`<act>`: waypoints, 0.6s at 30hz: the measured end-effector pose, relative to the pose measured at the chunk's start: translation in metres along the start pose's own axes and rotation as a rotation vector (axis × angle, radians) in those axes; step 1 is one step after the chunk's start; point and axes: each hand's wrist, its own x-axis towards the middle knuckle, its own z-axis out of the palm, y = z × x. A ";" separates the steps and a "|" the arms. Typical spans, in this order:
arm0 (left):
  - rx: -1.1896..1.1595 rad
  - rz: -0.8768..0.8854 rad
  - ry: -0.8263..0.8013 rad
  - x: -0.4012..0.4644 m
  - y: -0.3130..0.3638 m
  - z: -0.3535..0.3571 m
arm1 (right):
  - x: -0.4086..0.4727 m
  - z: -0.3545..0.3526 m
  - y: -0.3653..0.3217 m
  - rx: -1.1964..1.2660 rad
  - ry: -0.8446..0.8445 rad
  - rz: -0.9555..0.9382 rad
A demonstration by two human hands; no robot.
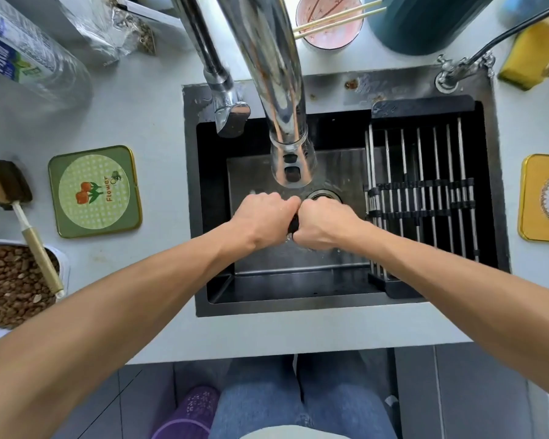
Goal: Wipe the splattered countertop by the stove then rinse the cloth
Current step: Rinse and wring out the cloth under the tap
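Fists meet over the middle of the dark sink [200, 198]: the left hand [263, 218] and right hand [322, 224] both curl tightly round a dark cloth [293, 224], of which only a sliver shows between them, just below the chrome faucet [290, 160]. A drying rack [425, 191] fills the basin's right side, leaving open room to the left. A green coaster [94, 191] lies on the counter near the sink's left rim.

Bare forearms, no sleeves, blue jeans [298, 403], purple slipper [187, 413], white hem
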 end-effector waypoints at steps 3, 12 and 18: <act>0.101 0.170 0.175 0.001 -0.005 0.010 | 0.000 -0.006 0.007 0.537 -0.406 0.036; 0.073 0.347 0.400 -0.007 -0.001 0.024 | -0.008 0.019 0.026 1.111 -0.794 0.000; -0.087 -0.081 0.309 -0.014 0.015 0.034 | -0.007 0.009 0.032 0.861 -0.472 0.059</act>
